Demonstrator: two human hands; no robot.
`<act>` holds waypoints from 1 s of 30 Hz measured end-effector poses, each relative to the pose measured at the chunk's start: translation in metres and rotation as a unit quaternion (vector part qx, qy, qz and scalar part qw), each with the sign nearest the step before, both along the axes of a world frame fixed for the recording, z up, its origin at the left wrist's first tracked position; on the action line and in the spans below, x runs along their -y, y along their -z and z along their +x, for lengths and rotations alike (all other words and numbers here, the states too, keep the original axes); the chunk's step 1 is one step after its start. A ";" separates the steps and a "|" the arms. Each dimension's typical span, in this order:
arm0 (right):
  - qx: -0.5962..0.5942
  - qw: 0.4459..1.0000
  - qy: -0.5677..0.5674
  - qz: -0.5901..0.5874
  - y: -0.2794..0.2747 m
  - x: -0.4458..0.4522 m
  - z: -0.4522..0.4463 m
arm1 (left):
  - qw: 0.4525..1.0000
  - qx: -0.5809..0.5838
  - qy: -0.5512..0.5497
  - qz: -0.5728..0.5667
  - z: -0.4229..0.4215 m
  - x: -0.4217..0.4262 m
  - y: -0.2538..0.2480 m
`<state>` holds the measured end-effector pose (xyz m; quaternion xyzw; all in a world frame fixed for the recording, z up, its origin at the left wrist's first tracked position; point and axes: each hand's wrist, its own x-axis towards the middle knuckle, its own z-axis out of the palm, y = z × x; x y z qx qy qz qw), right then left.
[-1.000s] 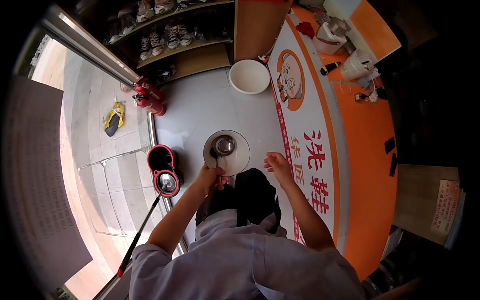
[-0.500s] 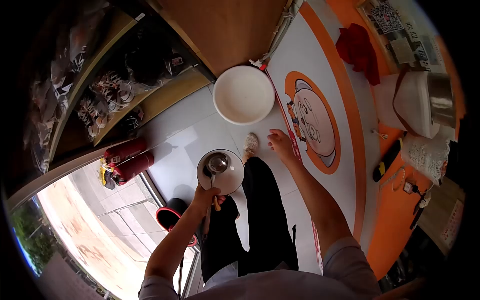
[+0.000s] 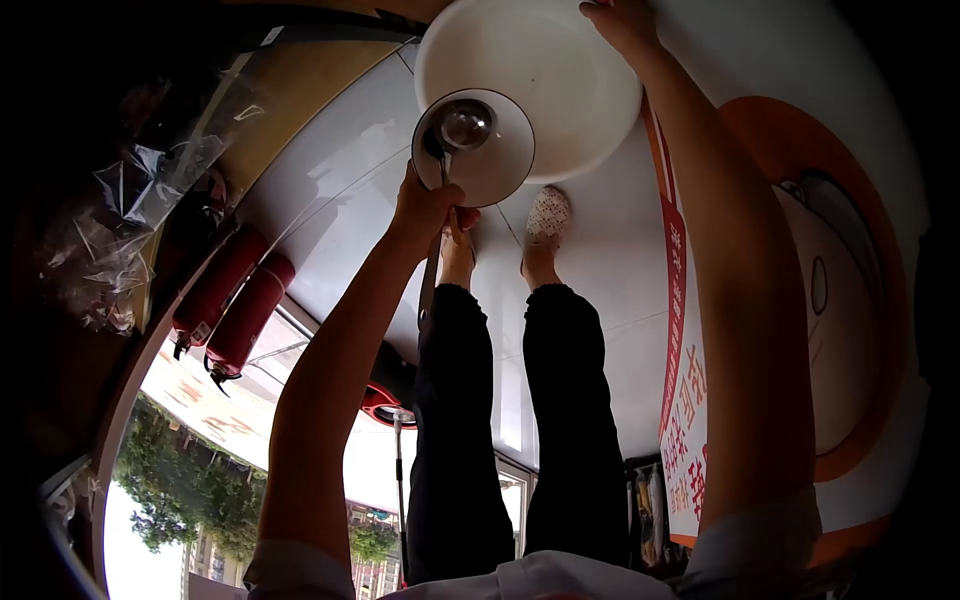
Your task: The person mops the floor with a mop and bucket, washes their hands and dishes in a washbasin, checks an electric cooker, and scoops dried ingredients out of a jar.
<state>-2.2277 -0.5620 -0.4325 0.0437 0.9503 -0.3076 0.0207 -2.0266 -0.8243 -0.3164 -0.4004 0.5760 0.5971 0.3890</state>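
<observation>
My left hand (image 3: 428, 205) is closed on the near rim of a white bowl with a dark edge (image 3: 505, 165) and on the handle of a metal ladle (image 3: 466, 123). The ladle's round head rests inside the bowl; a dark part beside it I cannot make out. A long handle (image 3: 430, 280) hangs down below my fist. Behind the bowl, a large white basin (image 3: 570, 95) sits low by the wall. At the top edge of the view, my right hand (image 3: 622, 25) is beyond the basin's right rim, fingers curled at a small red thing mostly cut off.
Two red fire extinguishers (image 3: 248, 315) stand at the left by the doorway. A red-and-black bucket (image 3: 390, 400) is beside my leg. A printed panel (image 3: 685, 400) runs along the right. Plastic-wrapped goods (image 3: 150, 170) fill the left shelf.
I am nearer the basin, which looks larger. My left hand has carried the bowl and ladle forward to its near edge. My right hand has reached forward past the basin's right side.
</observation>
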 end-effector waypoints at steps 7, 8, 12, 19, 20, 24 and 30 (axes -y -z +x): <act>0.078 0.967 -0.054 -0.236 -0.052 0.030 0.127 | 0.999 -0.024 -0.009 0.044 -0.031 0.009 0.063; 0.133 0.949 -0.014 -0.285 -0.067 0.029 0.144 | 0.999 -0.032 -0.022 0.032 -0.032 0.007 0.062; 0.119 0.978 -0.026 -0.169 -0.102 0.025 0.183 | 0.998 -0.020 0.002 0.056 -0.050 -0.001 0.064; 0.079 0.991 -0.078 -0.080 -0.121 0.021 0.196 | 0.995 -0.034 0.037 0.090 -0.072 -0.031 0.057; 0.077 0.991 -0.084 -0.067 -0.122 0.021 0.196 | 0.993 -0.039 0.041 0.107 -0.075 -0.034 0.056; 0.050 0.993 -0.093 -0.053 -0.123 0.020 0.196 | 0.989 -0.024 0.032 0.141 -0.079 -0.042 0.064; 0.039 0.993 -0.106 -0.021 -0.121 0.008 0.198 | 0.991 -0.032 0.045 0.122 -0.076 -0.049 0.062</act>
